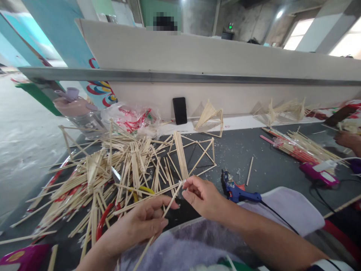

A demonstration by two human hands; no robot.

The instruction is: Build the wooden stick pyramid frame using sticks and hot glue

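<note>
My left hand (142, 220) pinches a thin wooden stick (171, 202) between thumb and fingers; the stick slants from my lap up to the right. At its upper end it meets another stick near a whitish spot, possibly glue. There my right hand (203, 196) has its thumb and fingertips closed round the joint. Just beyond stands a wooden stick frame (200, 167), with a fanned row of sticks (180, 156) at its left side. A blue glue gun (239, 192) lies right of my right hand, on the table and a light purple cloth (284, 207).
Loose sticks (141, 146) pile up at left, with red-handled (104, 221) and yellow-handled tools among them. Behind are a bottle (81, 113), plastic bag (135, 116), phone (179, 111) and stick models (210, 116). Another person's hand (348, 141) is at far right.
</note>
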